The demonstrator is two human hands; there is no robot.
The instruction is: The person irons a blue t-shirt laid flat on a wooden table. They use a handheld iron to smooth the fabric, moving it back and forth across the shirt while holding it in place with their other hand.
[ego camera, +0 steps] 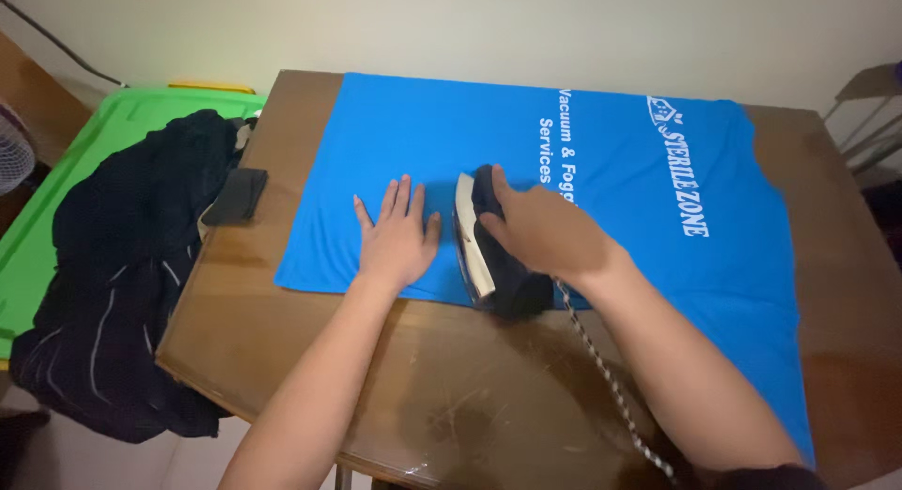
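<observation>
A bright blue T-shirt [601,171] with white lettering lies spread flat on a brown wooden table [282,330]. My left hand [396,236] rests palm down on the shirt's left part, fingers spread. My right hand [540,229] grips the handle of a dark clothes iron [484,255] with a cream-coloured base, which is tipped on its side on the shirt just right of my left hand. The iron's braided cord [611,382] trails toward me over the table.
A heap of dark clothing [122,274] with thin pale stripes lies over a green plastic lid [56,199] at the left, spilling onto the table's left edge. A metal chair frame [869,114] stands at the far right. A pale wall runs behind.
</observation>
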